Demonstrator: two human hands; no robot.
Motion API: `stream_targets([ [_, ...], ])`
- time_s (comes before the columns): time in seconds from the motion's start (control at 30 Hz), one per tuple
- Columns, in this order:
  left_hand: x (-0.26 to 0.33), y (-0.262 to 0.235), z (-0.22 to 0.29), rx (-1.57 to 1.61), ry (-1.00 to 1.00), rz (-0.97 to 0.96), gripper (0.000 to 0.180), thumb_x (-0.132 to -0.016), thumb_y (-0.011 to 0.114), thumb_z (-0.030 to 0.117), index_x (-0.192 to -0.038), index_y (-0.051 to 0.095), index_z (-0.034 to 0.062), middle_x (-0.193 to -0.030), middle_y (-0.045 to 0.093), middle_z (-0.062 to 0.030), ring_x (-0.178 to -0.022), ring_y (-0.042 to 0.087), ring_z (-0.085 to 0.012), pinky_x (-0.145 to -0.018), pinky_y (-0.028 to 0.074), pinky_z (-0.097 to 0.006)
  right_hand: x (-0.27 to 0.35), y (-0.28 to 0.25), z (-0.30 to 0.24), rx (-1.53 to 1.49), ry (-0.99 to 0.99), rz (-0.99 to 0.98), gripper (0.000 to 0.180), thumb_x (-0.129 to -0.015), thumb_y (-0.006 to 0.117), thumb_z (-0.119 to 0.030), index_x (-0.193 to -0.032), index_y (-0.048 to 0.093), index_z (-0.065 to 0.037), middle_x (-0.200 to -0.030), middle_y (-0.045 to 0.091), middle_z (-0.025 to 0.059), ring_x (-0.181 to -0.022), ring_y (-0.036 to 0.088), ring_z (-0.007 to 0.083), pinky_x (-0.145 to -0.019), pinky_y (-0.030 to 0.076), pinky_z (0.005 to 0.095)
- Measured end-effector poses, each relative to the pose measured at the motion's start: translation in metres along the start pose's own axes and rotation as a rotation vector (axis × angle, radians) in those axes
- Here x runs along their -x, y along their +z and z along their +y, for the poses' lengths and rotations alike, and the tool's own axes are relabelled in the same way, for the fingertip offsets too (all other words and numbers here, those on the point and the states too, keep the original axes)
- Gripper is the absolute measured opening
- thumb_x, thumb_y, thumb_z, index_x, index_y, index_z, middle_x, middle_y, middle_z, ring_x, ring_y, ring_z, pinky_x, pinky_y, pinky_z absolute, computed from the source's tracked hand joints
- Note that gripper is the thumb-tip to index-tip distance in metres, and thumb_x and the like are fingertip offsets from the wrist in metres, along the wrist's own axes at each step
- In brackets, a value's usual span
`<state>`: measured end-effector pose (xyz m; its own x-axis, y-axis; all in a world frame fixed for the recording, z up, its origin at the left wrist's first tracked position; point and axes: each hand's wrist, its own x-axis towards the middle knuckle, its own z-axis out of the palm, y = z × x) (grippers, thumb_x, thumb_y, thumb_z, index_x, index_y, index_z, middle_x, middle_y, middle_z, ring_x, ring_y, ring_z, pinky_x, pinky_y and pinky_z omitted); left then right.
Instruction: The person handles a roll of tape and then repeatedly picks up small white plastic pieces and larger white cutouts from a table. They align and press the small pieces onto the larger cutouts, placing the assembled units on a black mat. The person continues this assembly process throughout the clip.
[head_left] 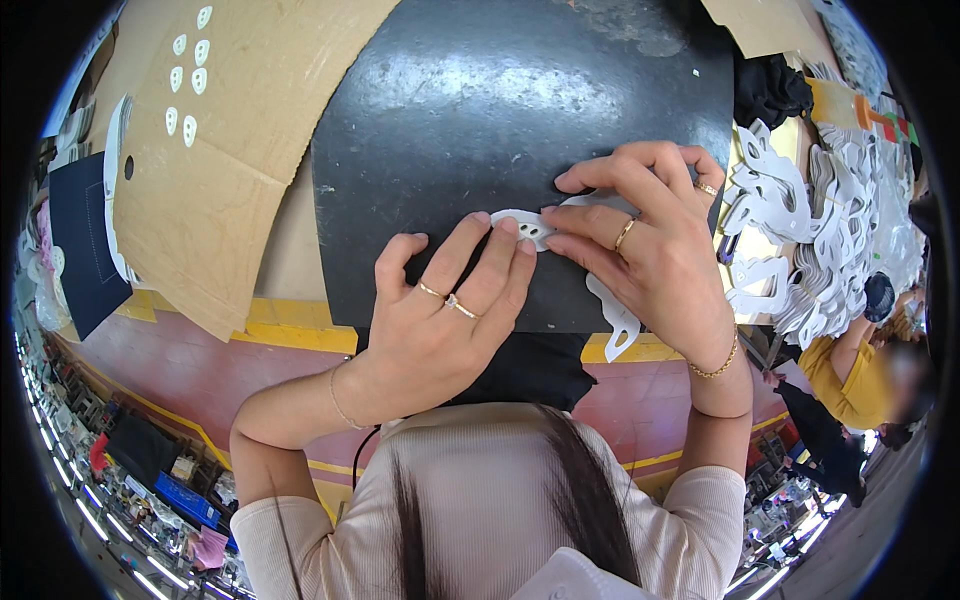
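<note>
Fingers [500, 245] of the left hand [440, 320] lie flat and close together, their tips pressing down on one end of a white cut-out piece [530, 228]. Right hand [650, 240] covers the middle of that piece, its fingers [585, 222] stretched out and slightly fanned, pressing it against the black mat [480, 110]. Both sets of fingertips nearly meet over the piece, and its lower end pokes out under the right palm at the mat's near edge. Brown cardboard [230, 150] lies left of the mat on the counter [290, 335]; a heap of white cut-outs [810, 230] sits to the right.
</note>
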<state>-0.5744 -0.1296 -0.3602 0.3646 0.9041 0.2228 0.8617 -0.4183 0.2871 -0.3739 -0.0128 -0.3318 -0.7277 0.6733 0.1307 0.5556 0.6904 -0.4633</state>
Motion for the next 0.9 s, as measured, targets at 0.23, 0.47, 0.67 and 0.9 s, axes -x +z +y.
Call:
stream_targets([
  [0.23, 0.000, -0.001, 0.001, -0.017, 0.006, -0.010, 0.048, -0.078, 0.072, 0.010, -0.126, 0.069, 0.0072, -0.136, 0.060, -0.0060, -0.124, 0.060, -0.0233, -0.099, 0.034, -0.048, -0.001, 0.001, 0.000, 0.003, 0.020, -0.005, 0.012, -0.074, 0.083, -0.020, -0.084, 0.078, -0.016, -0.105, 0.066, -0.0074, -0.104, 0.057, 0.0175, -0.096, 0.029, 0.0481],
  [0.47, -0.002, -0.001, 0.001, 0.041, -0.019, 0.006, 0.050, -0.077, 0.073, 0.007, -0.127, 0.068, 0.0054, -0.136, 0.060, -0.0082, -0.124, 0.059, -0.0253, -0.100, 0.037, -0.046, -0.003, 0.001, -0.008, 0.032, 0.084, -0.031, 0.013, -0.074, 0.083, -0.019, -0.085, 0.077, -0.019, -0.109, 0.063, -0.0074, -0.108, 0.055, 0.0186, -0.096, 0.029, 0.0505],
  [0.67, 0.000, 0.004, 0.001, 0.159, -0.053, 0.032, 0.049, -0.079, 0.074, 0.007, -0.128, 0.068, 0.0038, -0.133, 0.059, -0.0097, -0.126, 0.057, -0.0273, -0.102, 0.038, -0.046, 0.012, 0.013, -0.005, 0.160, -0.001, 0.106, 0.014, -0.075, 0.077, -0.020, -0.088, 0.076, -0.023, -0.112, 0.063, -0.0094, -0.108, 0.054, 0.0186, -0.103, 0.024, 0.0533],
  [0.9, 0.004, 0.003, 0.003, 0.100, -0.058, 0.015, 0.048, -0.081, 0.074, 0.010, -0.128, 0.068, 0.0050, -0.134, 0.059, -0.0075, -0.128, 0.056, -0.0253, -0.103, 0.036, -0.047, 0.030, 0.009, -0.018, 0.432, -0.089, 0.094, 0.030, -0.076, 0.083, -0.023, -0.106, 0.079, -0.029, -0.119, 0.065, -0.0096, -0.108, 0.055, 0.0169, -0.114, 0.020, 0.0517],
])
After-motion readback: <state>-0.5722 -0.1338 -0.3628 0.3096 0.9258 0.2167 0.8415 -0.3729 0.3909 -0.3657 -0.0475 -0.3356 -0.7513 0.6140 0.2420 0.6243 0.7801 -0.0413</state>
